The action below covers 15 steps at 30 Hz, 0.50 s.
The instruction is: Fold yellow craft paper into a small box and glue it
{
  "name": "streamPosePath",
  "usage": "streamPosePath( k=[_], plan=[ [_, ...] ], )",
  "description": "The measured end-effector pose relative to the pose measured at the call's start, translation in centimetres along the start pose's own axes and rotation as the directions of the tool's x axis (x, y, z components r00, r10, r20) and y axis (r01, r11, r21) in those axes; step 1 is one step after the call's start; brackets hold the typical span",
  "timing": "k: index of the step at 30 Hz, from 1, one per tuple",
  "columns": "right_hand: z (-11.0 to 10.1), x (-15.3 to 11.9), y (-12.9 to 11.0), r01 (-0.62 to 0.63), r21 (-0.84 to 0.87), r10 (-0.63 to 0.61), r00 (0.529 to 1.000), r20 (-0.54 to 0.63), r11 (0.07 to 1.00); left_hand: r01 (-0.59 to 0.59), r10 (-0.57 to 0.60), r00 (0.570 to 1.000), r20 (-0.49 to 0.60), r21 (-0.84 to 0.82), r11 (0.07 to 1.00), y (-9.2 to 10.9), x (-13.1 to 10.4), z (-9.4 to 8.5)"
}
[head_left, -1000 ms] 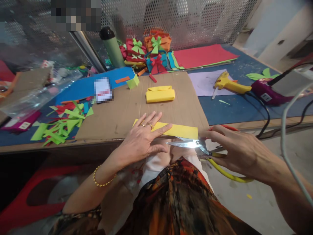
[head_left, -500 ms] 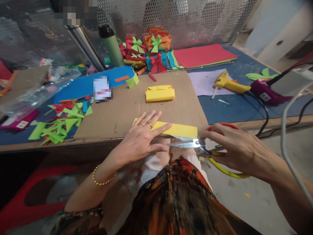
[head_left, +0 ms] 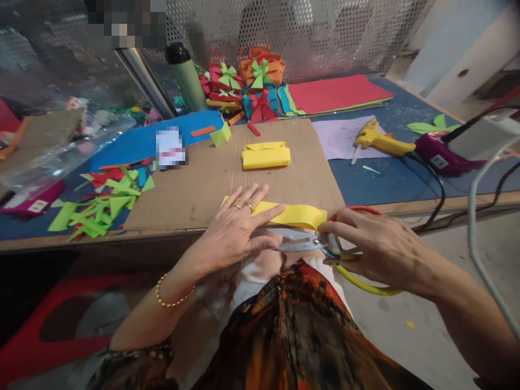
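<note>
My left hand (head_left: 227, 235) lies with fingers spread over a yellow paper strip (head_left: 296, 213), pressing it to the cardboard sheet (head_left: 182, 192) by the front edge. The strip's right end curves, close to the fingertips of my right hand (head_left: 385, 249). That hand is wrapped round the handles of a pair of scissors (head_left: 298, 245) with one red and one yellow grip. The blades are slightly apart and point left, just below the strip and off the table edge, with their tips by my left thumb. A folded yellow paper box (head_left: 266, 157) sits farther up the cardboard.
Green and red paper scraps (head_left: 109, 203) are heaped at left. A yellow glue gun (head_left: 384, 141) rests on lilac paper at right, its cable hanging over the edge. Behind stand a green bottle (head_left: 187, 78), small bowed paper boxes (head_left: 262, 105) and red sheets (head_left: 339, 93).
My right hand and the scissors have shifted a little to the left. The strip's right end, flat before, is now bent. My left hand stays in place.
</note>
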State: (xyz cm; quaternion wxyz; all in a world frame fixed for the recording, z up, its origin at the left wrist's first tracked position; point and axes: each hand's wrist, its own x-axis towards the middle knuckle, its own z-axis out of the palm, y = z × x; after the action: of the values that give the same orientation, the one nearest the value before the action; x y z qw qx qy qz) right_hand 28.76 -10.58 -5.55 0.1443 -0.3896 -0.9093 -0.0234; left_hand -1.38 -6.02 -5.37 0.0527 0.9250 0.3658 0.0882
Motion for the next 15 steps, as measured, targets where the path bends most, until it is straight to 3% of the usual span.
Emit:
streamPosePath(
  k=[6,15],
  plan=[
    [-0.5,-0.9,-0.6,-0.008,0.037,0.009,1.000,-0.017,0.999,0.034,-0.033,0.999,-0.022,0.020,0.999,0.2,-0.1,0.4],
    [-1.9,-3.6,0.2,-0.099,-0.147,0.084,0.991,-0.101,0.984,0.173,-0.150,0.970,-0.188,0.109,0.979,1.4,-0.5,2.1]
  ],
)
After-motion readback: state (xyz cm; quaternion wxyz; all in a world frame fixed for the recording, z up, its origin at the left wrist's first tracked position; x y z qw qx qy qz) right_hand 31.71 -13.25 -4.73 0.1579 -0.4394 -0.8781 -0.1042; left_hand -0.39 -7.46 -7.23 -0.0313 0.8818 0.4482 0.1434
